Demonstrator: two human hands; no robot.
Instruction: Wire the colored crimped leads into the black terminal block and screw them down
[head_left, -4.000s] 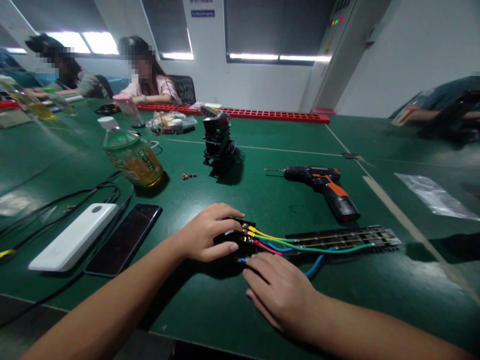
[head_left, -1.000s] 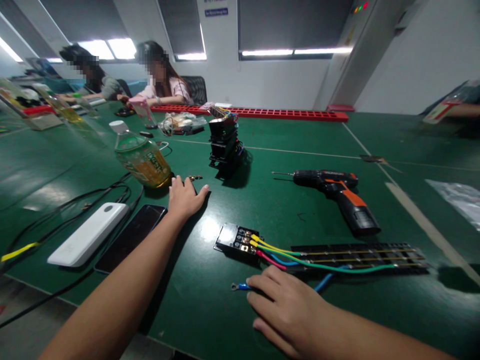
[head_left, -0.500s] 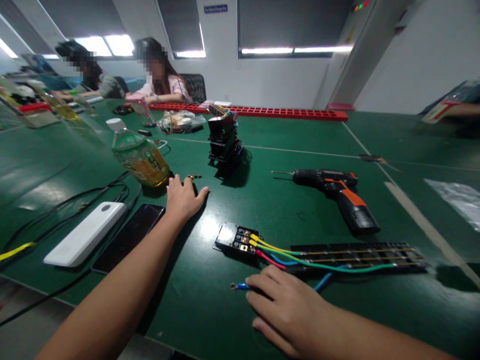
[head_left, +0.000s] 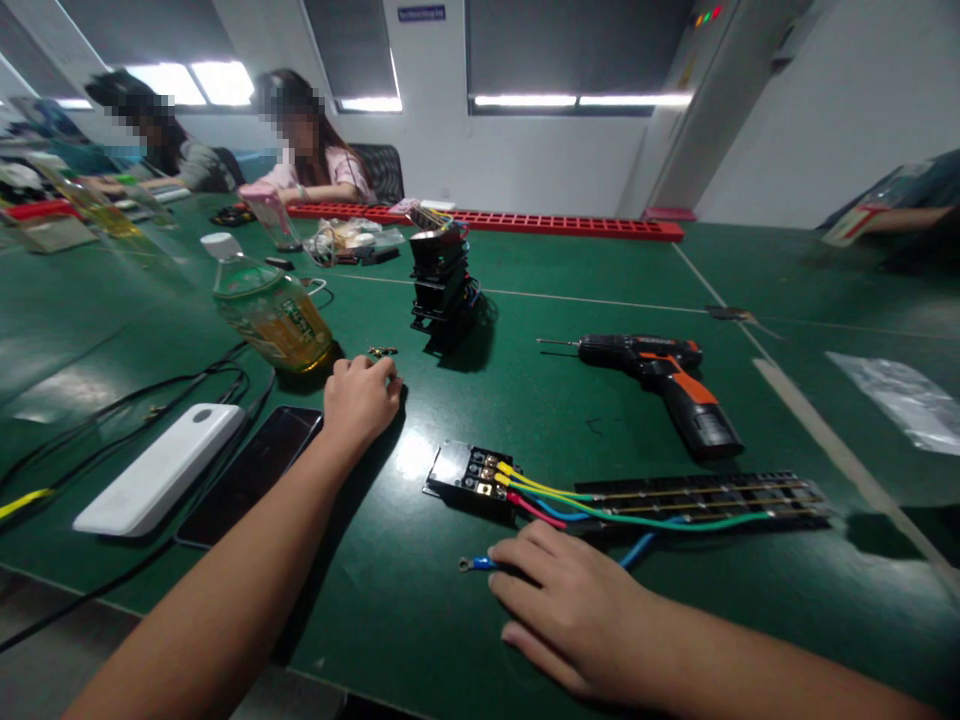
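My left hand (head_left: 363,402) rests on the table beside the drink bottle, fingers curled together. Whatever its fingertips hold is hidden. Just past them lie a few small brass-coloured screws (head_left: 382,351). My right hand (head_left: 574,610) is closed around a blue wire, whose ring terminal (head_left: 474,564) sticks out to the left of the fingers. Beyond this hand is a black terminal block (head_left: 469,478) with yellow, green, red and blue wires on its right side. These run toward a long black strip (head_left: 720,500) with brass bars.
A cordless drill (head_left: 660,375) lies at the right, bit pointing left. The bottle (head_left: 274,318), a phone (head_left: 251,475), a white power bank (head_left: 161,470) and black cables are at the left. Stacked black blocks (head_left: 439,275) stand behind. Two people sit across the table; another person's arm shows far right.
My left hand's fingers, spread with the thumb out before, have drawn together near the brass screws. My right hand keeps its hold on the blue wire. The view has shifted slightly.
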